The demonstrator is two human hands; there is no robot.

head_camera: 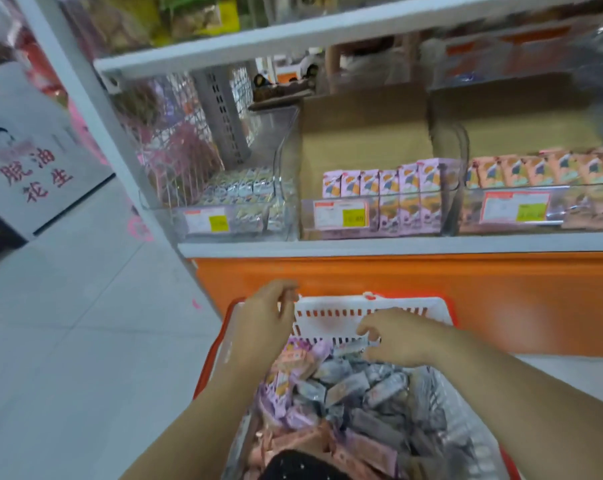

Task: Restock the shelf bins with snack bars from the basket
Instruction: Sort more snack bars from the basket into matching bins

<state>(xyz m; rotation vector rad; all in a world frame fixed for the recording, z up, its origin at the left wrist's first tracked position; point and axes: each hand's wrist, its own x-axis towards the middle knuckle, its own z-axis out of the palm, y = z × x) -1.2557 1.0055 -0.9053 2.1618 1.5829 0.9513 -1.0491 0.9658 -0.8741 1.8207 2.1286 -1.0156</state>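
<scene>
So the basket [331,322] of snack bars [362,386] sits at 6 o'clock, shelf bins [379,197] up at 1; left hand [262,320] and right hand [393,341] curl over its far end, can't tell if either's gripping.

Clear plastic shelf bins: three (left bin [161,211], middle bin [308,216], right bin [570,187]). White price labels with yellow stickers: three (left label [206,221], middle label [340,214], right label [516,207]). Brown cardboard boxes: two (left box [362,129], right box [522,123]). White slotted plastic basket with red rim [373,317]: one. Wrapped snack bars in it: three kinds (silver-grey bars [348,389], lilac bars [300,415], peach bars [293,441]), heaped, too blurred to count. Bare hands: two (left hand [262,320], right hand [397,341]). White sign with red characters [26,157]: one.
</scene>
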